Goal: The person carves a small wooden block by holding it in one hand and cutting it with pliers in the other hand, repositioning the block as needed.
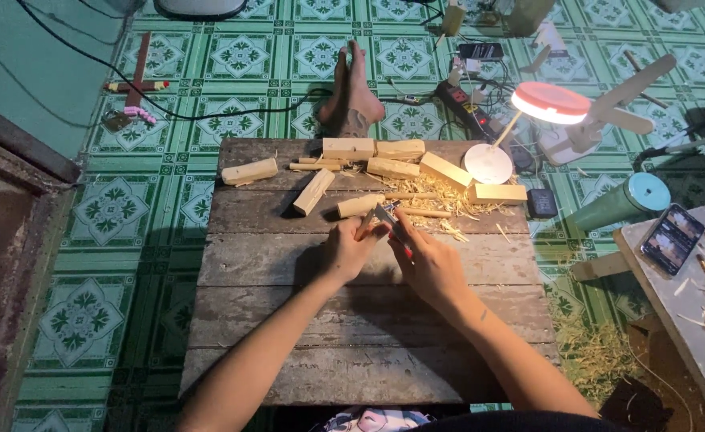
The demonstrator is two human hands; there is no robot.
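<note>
My left hand [349,248] grips a short rounded piece of pale wood [360,206] over the middle of a weathered plank table [288,320]. My right hand [431,260] holds a small knife [388,214] with a red handle, its blade resting against the near end of that piece. Several cut wooden blocks [392,168] lie in a loose arc along the table's far edge. Thin sticks and a heap of wood shavings [440,200] sit just beyond my hands.
A small desk lamp [550,102] with a round white base [488,163] stands at the table's far right corner. Bare feet [352,88] rest on the green tiled floor beyond. A teal bottle [620,202], a phone [672,238] and cables lie at right.
</note>
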